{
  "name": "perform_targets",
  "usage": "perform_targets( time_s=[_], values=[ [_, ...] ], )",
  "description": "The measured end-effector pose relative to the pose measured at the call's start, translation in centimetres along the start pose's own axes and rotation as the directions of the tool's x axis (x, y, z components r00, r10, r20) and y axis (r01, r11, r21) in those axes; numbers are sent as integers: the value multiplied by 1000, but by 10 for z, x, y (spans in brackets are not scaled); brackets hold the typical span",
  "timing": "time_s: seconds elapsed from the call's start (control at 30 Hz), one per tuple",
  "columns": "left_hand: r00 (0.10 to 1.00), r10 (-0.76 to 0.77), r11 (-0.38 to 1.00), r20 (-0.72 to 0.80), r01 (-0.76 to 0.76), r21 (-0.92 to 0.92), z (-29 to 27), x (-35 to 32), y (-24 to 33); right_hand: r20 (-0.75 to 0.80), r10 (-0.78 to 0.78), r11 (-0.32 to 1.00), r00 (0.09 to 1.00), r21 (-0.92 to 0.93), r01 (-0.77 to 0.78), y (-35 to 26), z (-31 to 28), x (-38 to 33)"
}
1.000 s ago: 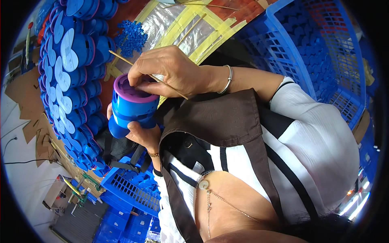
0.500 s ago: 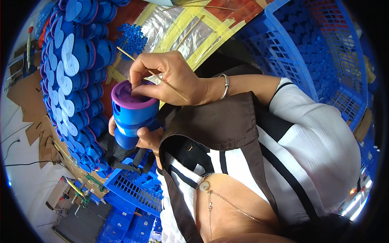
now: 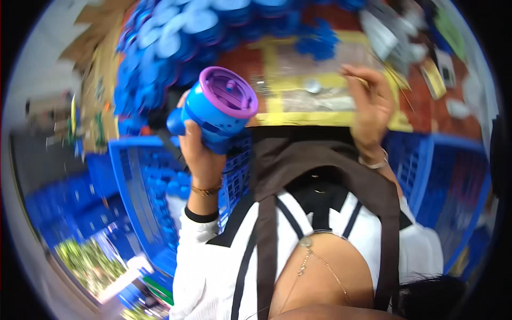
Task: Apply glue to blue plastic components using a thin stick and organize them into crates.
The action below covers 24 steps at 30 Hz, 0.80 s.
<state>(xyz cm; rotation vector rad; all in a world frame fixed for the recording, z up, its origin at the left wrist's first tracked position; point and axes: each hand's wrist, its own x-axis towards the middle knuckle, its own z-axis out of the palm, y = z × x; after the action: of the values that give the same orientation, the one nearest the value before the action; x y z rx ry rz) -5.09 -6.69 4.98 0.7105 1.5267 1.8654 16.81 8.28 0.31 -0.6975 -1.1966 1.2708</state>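
The blue cup (image 3: 210, 114) with a thick purple rim (image 3: 253, 109) is up in front of the person's chest, left of the middle, near the front edge of the table (image 3: 426, 113). It leans: its long axis slants from the rim at upper right down to the rounded blue lobes of its base at lower left, and its round end faces up and to the right, showing a sunken purple inside with a small blue knob (image 3: 230, 85). The left hand (image 3: 201, 154) wraps the cup low down, thumb pressed along the near side and fingers mostly hidden behind, so the grip is as wide as the body it holds. The right hand (image 3: 373, 104) is well apart from the cup, raised by the right end of a clear sheet (image 3: 320, 101) edged with yellow tape (image 3: 320, 119); its fingers are bent and blurred, and I cannot tell whether they pinch anything. A heap of small blue pieces (image 3: 317, 41) lies beyond the sheet, and many more blue cups (image 3: 197, 24) crowd the table's left side.
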Motion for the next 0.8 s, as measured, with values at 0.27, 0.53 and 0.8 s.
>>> perform_targets(
  time_s=[0.27, 0.53, 0.8],
  values=[
    [654, 589, 660, -475, -51, 749, -240, 99, 115, 111, 67, 996, 992, -71, -59, 4, 12, -10],
    [834, 88, 361, -545, 483, 798, -299, 171, 88, 158, 12, 982, 987, -189, 19, 5, 22, -6],
    [871, 105, 199, -480, 454, 868, -318, 185, 94, 182, -32, 965, 983, -250, 78, 6, 29, -8]
  ],
)
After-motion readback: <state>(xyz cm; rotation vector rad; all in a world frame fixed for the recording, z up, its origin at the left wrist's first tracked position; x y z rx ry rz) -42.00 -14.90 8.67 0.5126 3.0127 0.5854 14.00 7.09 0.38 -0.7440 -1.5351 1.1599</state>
